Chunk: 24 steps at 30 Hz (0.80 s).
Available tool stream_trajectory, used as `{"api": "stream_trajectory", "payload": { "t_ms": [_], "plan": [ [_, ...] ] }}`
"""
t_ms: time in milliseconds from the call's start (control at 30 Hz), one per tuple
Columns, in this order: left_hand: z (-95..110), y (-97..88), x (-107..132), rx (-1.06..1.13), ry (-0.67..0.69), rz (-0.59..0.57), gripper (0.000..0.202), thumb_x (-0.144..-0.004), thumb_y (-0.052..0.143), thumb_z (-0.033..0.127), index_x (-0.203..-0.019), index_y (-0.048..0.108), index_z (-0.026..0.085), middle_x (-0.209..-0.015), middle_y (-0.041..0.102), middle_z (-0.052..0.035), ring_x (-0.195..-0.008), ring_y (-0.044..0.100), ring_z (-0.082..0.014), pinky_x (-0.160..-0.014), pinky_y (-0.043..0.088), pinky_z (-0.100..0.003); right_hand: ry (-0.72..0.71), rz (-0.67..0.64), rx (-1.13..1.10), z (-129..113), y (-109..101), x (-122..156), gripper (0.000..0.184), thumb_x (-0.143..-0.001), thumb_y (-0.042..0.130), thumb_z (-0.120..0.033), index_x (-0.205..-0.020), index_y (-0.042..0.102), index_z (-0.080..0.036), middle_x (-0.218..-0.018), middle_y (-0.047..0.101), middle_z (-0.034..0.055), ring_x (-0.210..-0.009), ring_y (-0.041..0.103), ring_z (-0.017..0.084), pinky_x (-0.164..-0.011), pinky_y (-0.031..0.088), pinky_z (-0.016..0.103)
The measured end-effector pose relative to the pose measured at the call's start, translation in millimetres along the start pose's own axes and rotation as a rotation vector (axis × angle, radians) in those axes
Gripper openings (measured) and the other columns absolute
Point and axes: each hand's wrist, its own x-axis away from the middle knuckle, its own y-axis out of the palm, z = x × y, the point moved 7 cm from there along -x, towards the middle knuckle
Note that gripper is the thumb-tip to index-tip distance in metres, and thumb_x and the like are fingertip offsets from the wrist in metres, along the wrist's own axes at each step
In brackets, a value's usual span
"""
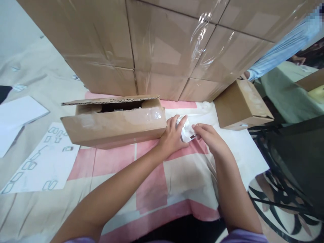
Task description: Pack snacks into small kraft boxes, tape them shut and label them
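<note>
1. Your two forearms come in from the bottom edge of the head view, purple sleeves just showing, and both hands meet over the pink-and-white cloth (152,182).
2. Your left hand (173,136) has its fingers curled over a small white item (184,130). Your right hand (210,139) pinches the same piece from the other side, fingertips closed on it.
3. That small white item sits between your hands, just above the cloth and right beside the end of the open carton (113,126).
4. Writing: the printed sheet (40,162) on your left shows rows of small outline shapes, too small to read. The cartons show no readable print.
5. Around you: a wall of stacked cartons (164,44) under clear film closes off the far side. A small closed carton (241,104) lies to the right of your hands, and a dark metal frame (291,152) stands further right.
6. Another person's pale blue sleeve (278,47) crosses the top right corner.
7. Count: one white item, two loose cartons, at least six in the stack, one printed sheet and one plain white sheet (17,113) beyond it.
</note>
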Motion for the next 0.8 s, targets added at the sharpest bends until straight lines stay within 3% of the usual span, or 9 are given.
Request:
{"api": "stream_trajectory", "payload": {
  "t_ms": [167, 267, 333, 433, 600, 800],
  "plan": [
    [-0.4, 0.9, -1.0, -0.009, -0.005, -0.004, 0.112, -0.066, 0.084, 0.052, -0.158, 0.029, 0.022, -0.151, 0.039, -0.0184, -0.135, 0.042, -0.0386, -0.112, 0.037, -0.051, 0.093, -0.011, -0.021, 1.0, 3.1, 8.8, 0.04, -0.091, 0.062, -0.046, -0.063, 0.045, -0.023, -0.05, 0.054, -0.0025, -0.05, 0.055, 0.015, -0.058, 0.04, 0.029],
    [-5.8, 4.9, -2.7, 0.032, -0.069, -0.048, 0.12, -0.063, 0.083, 0.061, -0.16, 0.026, 0.019, -0.147, 0.04, -0.0211, -0.133, 0.044, -0.0398, -0.109, 0.038, -0.052, 0.136, -0.025, -0.097, 4.7, 8.0, 11.7, 0.039, -0.09, 0.065, -0.05, -0.067, 0.047, -0.023, -0.052, 0.063, 0.0022, -0.056, 0.068, 0.021, -0.062, 0.05, 0.031],
    [-7.4, 7.0, -3.7, 0.044, -0.077, -0.069, 0.123, -0.061, 0.085, 0.056, -0.161, 0.024, 0.019, -0.147, 0.038, -0.0215, -0.133, 0.043, -0.0399, -0.109, 0.038, -0.053, 0.132, 0.007, -0.126, 6.4, 8.4, 11.6, 0.04, -0.087, 0.07, -0.051, -0.068, 0.051, -0.022, -0.058, 0.068, 0.0049, -0.06, 0.071, 0.023, -0.064, 0.054, 0.032],
    [-8.7, 8.3, -4.6, 0.05, -0.067, -0.071, 0.127, -0.057, 0.088, 0.048, -0.161, 0.021, 0.022, -0.147, 0.038, -0.0202, -0.134, 0.042, -0.0397, -0.109, 0.038, -0.053, 0.119, 0.048, -0.202, 9.4, 9.0, 11.1, 0.043, -0.082, 0.077, -0.054, -0.068, 0.053, -0.021, -0.063, 0.069, 0.0048, -0.057, 0.072, 0.021, -0.061, 0.056, 0.031],
    [-10.0, 8.1, -3.8, 0.057, -0.061, -0.043, 0.128, -0.055, 0.088, 0.051, -0.161, 0.022, 0.021, -0.145, 0.039, -0.0188, -0.132, 0.042, -0.0394, -0.11, 0.037, -0.052, 0.064, 0.072, -0.374, 15.4, 10.4, 13.7, 0.053, -0.074, 0.081, -0.06, -0.06, 0.047, -0.022, -0.049, 0.058, -0.001, -0.054, 0.069, 0.019, -0.06, 0.058, 0.03],
    [-8.1, 7.8, -3.7, 0.023, -0.022, -0.031, 0.123, -0.06, 0.083, 0.059, -0.161, 0.025, 0.02, -0.146, 0.04, -0.0197, -0.132, 0.041, -0.0406, -0.109, 0.035, -0.052, 0.053, 0.108, -0.298, 25.3, 10.1, 18.2, 0.055, -0.076, 0.08, -0.06, -0.057, 0.044, -0.023, -0.057, 0.07, 0.0035, -0.061, 0.071, 0.02, -0.068, 0.056, 0.032]
  ]
}}
